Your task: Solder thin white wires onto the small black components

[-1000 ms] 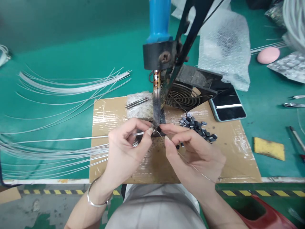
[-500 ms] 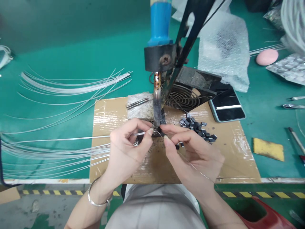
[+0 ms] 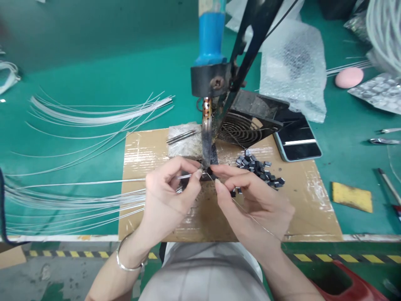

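Right under the blue-handled soldering iron (image 3: 207, 104), left hand (image 3: 167, 196) pinches a thin silver wire (image 3: 94, 182), right hand (image 3: 253, 198) pinches solder wire (image 3: 250, 215). Fingers (image 3: 198, 173) sit so close to the hot tip, one slip likely burns them.

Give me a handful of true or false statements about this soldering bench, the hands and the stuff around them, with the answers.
1. Both hands, left hand and right hand, meet at the tip of the soldering iron. True.
2. The left hand pinches a thin wire that runs off to the left. True.
3. The pile of small dark components lies left of the iron. False: it lies to its right, on the cardboard sheet.
4. The phone has its screen lit. False: the screen is dark.
5. A bracelet sits on the left wrist. True.
6. The yellow sponge rests on the cardboard. False: it lies on the green mat.
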Demonstrator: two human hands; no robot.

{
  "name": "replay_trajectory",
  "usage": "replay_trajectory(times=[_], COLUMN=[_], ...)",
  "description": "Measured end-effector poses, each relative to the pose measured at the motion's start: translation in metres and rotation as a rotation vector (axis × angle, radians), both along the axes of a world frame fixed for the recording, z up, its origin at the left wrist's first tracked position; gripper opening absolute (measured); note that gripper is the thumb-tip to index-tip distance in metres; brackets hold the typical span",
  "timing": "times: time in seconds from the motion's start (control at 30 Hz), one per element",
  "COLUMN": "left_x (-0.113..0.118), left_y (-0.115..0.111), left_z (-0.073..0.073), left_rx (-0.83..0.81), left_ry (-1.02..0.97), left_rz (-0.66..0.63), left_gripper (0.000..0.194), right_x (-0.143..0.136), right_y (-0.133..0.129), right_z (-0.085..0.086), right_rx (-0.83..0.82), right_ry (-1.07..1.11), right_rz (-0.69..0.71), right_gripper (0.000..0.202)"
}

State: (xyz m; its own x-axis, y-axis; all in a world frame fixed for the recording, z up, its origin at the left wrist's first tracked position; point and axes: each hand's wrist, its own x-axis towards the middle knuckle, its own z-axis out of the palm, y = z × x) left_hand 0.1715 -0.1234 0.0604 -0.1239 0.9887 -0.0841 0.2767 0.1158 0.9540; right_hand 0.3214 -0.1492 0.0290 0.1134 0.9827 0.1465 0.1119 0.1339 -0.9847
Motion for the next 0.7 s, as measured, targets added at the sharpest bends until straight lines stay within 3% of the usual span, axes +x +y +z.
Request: replay_trajectory(times=[0.7], left_x=[0.0006], left_y=[0.0025], left_z=[-0.0001], left_rx=[-0.011], left_ry=[-0.018], left_rz=[0.014], left_gripper=[0.012], right_x=[-0.0012], right_y=[0.0016], right_z=[-0.0013], right_rx=[-0.002], right_ry=[0.003], right_rz=[0.0], right_gripper=[0.018])
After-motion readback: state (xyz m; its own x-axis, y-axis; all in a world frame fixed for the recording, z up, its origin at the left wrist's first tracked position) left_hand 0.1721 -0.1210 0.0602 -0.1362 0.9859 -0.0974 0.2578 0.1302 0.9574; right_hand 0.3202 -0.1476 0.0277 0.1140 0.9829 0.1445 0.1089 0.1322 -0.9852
